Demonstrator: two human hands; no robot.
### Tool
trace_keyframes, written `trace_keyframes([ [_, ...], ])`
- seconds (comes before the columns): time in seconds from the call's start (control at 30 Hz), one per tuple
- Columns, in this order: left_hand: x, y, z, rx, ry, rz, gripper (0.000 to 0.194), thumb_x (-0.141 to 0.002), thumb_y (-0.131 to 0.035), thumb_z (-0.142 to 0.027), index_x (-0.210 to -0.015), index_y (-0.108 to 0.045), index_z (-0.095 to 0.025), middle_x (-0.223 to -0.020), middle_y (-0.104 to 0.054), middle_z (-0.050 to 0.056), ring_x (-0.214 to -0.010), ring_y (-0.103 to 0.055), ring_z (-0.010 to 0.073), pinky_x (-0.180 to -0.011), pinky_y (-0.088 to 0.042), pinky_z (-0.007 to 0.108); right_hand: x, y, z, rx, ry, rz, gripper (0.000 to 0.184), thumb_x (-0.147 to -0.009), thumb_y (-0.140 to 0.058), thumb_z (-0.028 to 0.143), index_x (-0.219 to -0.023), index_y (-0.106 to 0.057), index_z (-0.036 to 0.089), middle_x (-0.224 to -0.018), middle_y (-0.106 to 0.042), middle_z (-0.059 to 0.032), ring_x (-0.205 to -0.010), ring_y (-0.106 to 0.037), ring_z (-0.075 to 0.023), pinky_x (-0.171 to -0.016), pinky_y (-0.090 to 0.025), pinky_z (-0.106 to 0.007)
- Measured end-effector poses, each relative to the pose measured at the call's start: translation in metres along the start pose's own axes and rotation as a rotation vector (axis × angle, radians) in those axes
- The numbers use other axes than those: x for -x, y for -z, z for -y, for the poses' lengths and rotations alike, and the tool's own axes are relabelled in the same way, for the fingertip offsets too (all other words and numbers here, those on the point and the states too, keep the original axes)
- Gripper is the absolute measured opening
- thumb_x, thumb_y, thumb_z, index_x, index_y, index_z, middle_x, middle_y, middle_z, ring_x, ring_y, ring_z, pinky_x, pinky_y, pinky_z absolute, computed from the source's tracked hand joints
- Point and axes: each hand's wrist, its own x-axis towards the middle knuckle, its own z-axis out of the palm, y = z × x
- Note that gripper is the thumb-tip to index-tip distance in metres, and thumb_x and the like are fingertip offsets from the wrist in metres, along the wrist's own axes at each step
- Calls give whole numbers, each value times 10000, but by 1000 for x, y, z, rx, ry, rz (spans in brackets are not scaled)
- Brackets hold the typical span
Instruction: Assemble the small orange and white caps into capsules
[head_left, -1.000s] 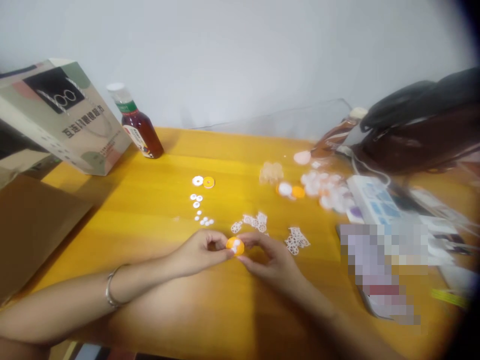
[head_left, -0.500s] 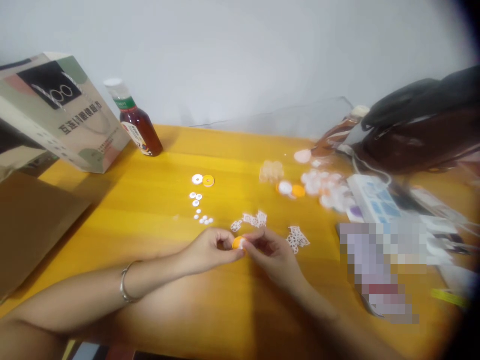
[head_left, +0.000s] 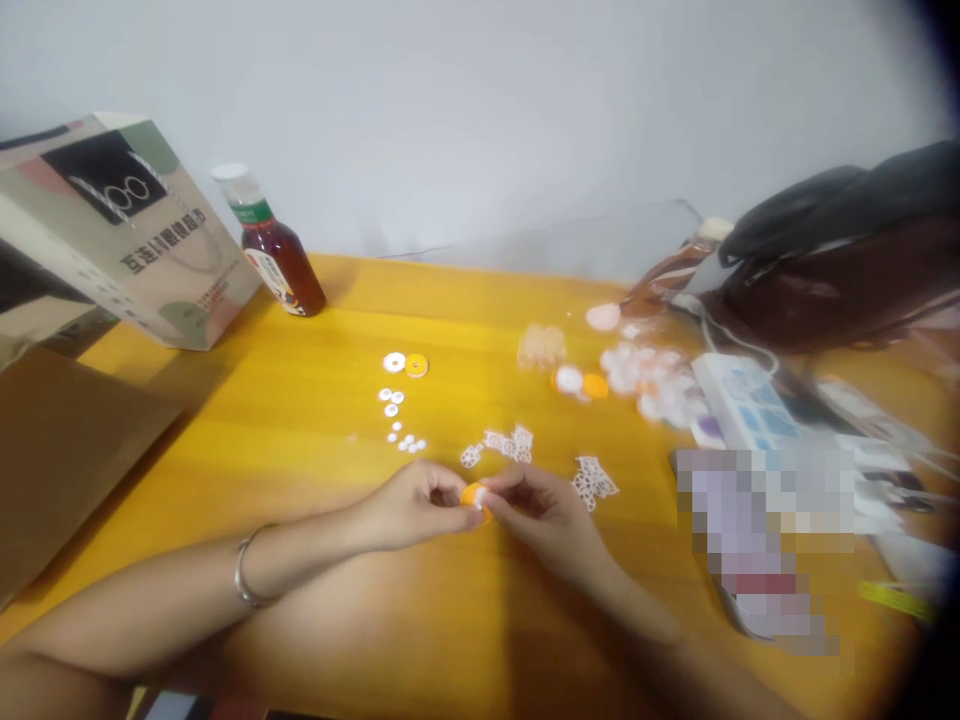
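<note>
A small orange-and-white disc [head_left: 472, 494] is pinched between both hands above the front middle of the table. My left hand [head_left: 420, 505] grips its left side with thumb and fingers. From the right, my right hand [head_left: 544, 515] closes on its white part; the fingertips hide some of it. Beyond the hands lie white lace-like cut pieces [head_left: 510, 442], with another white lace-like cluster [head_left: 594, 482] beside my right hand. Further left are small white discs [head_left: 391, 410], below a white ring [head_left: 394, 363] and an orange ring [head_left: 416, 365] that touch.
At the left stand a paper bag [head_left: 161, 260], a bottle of dark red liquid [head_left: 283, 270] and a brown box [head_left: 67, 460]. On the right are a blurred heap of pale discs [head_left: 645, 375], a white power strip [head_left: 746, 400], a dark bag [head_left: 832, 260] and a pixelated flat object [head_left: 750, 540].
Both hands and the disc sit slightly lower and further left in view. The orange part of the disc faces the camera a little more. Objects on the table have stayed put.
</note>
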Motion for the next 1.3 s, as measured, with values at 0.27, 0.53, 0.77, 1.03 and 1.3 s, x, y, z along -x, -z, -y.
trace_keyframes([
  [0.27,1,8,-13,140,53,-3,211,-711,-642,-330,-684,-652,-120,-602,-601,2,-566,-523,71,-603,-424,199,1,1,-6,-159,102,127,347,-664,-701,221,-982,-561,234,-877,-648,-22,-829,-623,-156,-787,-518,-335],
  [0.53,1,13,-13,136,71,76,167,-703,-661,-301,-732,-678,-137,-680,-638,4,-643,-552,72,-695,-426,206,3,0,-11,-85,99,41,284,-691,-675,219,-963,-591,219,-867,-653,-23,-802,-622,-144,-801,-510,-326],
  [0.77,1,25,-24,37,73,53,219,-751,-604,-347,-793,-685,-148,-693,-646,17,-610,-522,68,-601,-399,186,2,1,-10,-113,81,32,286,-692,-675,213,-968,-599,215,-884,-661,-26,-806,-619,-138,-811,-503,-313],
  [1.03,-3,18,-19,34,44,-61,214,-750,-600,-345,-747,-678,-146,-662,-648,13,-593,-532,72,-602,-402,187,2,0,-15,-169,108,1,343,-652,-702,194,-974,-590,234,-883,-640,-16,-807,-603,-133,-782,-498,-287],
  [1.3,-37,32,-49,-480,-269,-224,295,-807,-498,-404,-841,-642,-149,-788,-653,37,-685,-560,120,-634,-415,233,4,-1,-15,-175,111,-70,318,-681,-672,206,-980,-566,233,-860,-625,-8,-778,-592,-117,-763,-495,-267],
])
